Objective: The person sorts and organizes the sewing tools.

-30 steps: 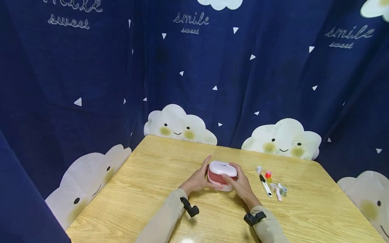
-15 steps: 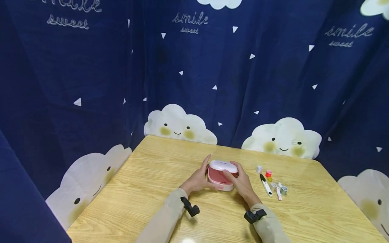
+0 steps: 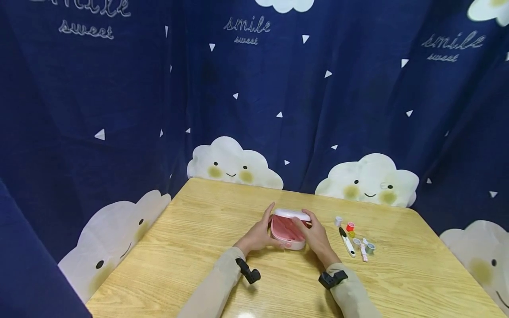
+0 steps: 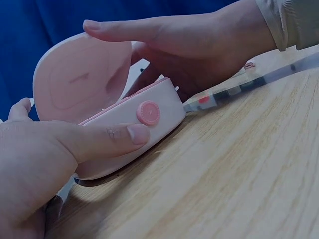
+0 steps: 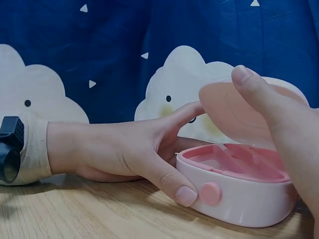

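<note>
A small white-and-pink hinged box (image 3: 295, 245) stands on the table between both hands, its lid (image 5: 239, 109) raised and tilted back. Pink compartments (image 5: 249, 162) show inside; I see nothing lying in the visible part. A round pink button (image 4: 148, 113) sits on its front. My left hand (image 3: 256, 236) grips the box's left side, with the thumb on the front beside the button and the fingers partly hidden behind. My right hand (image 3: 317, 238) holds the lid at the right, its thumb at the front edge; its other fingers are mostly hidden behind the box.
Right of the box lie a white spool (image 3: 338, 221), a red spool (image 3: 350, 226), a yellow spool (image 3: 351, 234), a black-and-white slim tool (image 3: 347, 242), a pink-and-white strip (image 3: 363, 252) and a grey spool (image 3: 370, 248). A blue cloud-print curtain (image 3: 254, 88) hangs behind the wooden table (image 3: 214, 212).
The lid has swung up and back, showing more of the box's pink inside. My right thumb has moved with it. My left hand has kept its hold on the base.
</note>
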Available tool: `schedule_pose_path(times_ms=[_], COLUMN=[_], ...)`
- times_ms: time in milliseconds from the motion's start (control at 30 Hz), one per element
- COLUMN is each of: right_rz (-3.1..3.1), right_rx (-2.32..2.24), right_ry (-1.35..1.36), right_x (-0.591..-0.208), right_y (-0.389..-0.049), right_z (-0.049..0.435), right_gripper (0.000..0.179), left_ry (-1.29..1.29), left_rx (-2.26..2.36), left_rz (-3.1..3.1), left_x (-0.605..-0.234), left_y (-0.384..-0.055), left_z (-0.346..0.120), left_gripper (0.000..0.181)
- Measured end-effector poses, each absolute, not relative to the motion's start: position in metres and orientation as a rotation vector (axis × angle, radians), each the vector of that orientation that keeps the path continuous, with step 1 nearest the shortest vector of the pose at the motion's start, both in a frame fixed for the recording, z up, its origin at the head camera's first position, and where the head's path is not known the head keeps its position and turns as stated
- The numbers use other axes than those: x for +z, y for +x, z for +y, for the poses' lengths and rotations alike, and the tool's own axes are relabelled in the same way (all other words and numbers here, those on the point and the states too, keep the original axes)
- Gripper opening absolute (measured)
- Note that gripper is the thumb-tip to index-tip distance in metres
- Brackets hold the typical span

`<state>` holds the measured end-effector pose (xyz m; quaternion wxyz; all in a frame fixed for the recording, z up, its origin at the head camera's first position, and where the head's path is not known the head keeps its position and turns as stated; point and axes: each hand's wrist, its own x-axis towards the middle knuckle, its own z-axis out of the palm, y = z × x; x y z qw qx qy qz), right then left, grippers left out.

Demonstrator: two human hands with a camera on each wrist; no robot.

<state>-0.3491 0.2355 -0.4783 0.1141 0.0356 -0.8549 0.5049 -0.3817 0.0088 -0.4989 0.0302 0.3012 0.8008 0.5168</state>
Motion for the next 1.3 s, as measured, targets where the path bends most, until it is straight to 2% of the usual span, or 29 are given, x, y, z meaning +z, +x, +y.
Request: schedule_pose_path(times_ms=[800, 1133, 1300], right_rz=[-2.508, -2.571, -2.554], right_rx=[1.419, 1.441, 1.481], right_ry=[0.007, -0.075, -0.092], right_x=[-0.477, -0.468, -0.467], right_y=[-0.362, -0.364, -0.365], right_z=[0.240, 0.239, 0.240], right_gripper=[0.081, 0.094, 0.095], left_ry=[0.977, 0.963, 0.952], left_rx=[1.603, 1.602, 1.595], left_rz=[2.489, 2.505, 2.505], left_x=[-0.500, -0.499, -0.500], left_y=[-0.382, -0.379, -0.380], left_z=[0.010, 0.011, 0.011], left_gripper=[0.145, 0.145, 0.146])
